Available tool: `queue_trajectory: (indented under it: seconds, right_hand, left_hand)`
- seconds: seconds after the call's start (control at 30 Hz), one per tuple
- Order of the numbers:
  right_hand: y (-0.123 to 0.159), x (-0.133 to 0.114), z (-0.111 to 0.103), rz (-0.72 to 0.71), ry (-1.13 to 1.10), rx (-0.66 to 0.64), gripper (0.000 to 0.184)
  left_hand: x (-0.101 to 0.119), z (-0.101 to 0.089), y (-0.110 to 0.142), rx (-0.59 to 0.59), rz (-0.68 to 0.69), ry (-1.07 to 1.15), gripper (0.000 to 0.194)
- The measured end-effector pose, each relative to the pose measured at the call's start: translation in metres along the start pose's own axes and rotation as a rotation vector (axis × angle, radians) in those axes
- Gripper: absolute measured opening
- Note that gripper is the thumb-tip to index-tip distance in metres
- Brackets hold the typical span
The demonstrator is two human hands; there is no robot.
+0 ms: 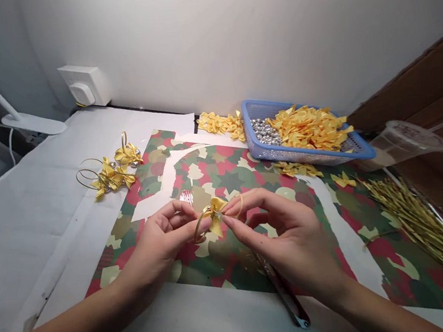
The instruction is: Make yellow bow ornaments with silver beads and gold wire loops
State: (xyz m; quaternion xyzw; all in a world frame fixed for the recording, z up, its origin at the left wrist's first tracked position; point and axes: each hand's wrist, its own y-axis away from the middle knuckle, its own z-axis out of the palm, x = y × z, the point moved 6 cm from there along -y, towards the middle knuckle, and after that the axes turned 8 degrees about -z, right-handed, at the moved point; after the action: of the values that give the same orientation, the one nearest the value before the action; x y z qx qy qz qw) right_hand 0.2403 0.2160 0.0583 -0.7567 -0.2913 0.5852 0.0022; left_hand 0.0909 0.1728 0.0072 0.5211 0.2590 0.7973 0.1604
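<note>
Both of my hands are raised over the patterned paper, holding a small yellow satin bow (213, 216) on a thin gold wire ring (200, 225). My left hand (161, 238) pinches the ring and bow from the left. My right hand (283, 239) grips them from the right with thumb and forefinger. The fingers hide where the bow meets the wire. A small silver bead may sit at the bow's centre, but it is too small to tell. Below my right hand lies a pair of dark-handled pliers (285, 293).
A blue plastic basket (254, 124) holds silver beads (264, 133) and yellow bows (308, 128). Loose bows (219, 126) lie behind it. Finished wire-and-bow pieces (111, 174) lie at left, gold wire strands (423, 227) at right, and a clear plastic cup (408, 142) beyond the basket.
</note>
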Motion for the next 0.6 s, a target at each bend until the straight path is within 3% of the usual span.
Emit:
queue_trajectory:
  seconds: [0.1, 0.33, 0.6]
  right_hand:
    - [0.002, 0.007, 0.004, 0.078, -0.038, -0.031, 0.004]
    - [0.003, 0.022, 0.014, 0.318, -0.281, -0.048, 0.016]
    - [0.004, 0.024, 0.017, 0.346, -0.347, -0.041, 0.014]
  left_hand:
    - [0.001, 0.000, 0.000, 0.000, 0.037, -0.016, 0.033]
    - [0.002, -0.002, 0.000, 0.006, 0.107, -0.076, 0.028]
    - [0.006, 0.001, 0.003, 0.004, 0.171, -0.120, 0.019]
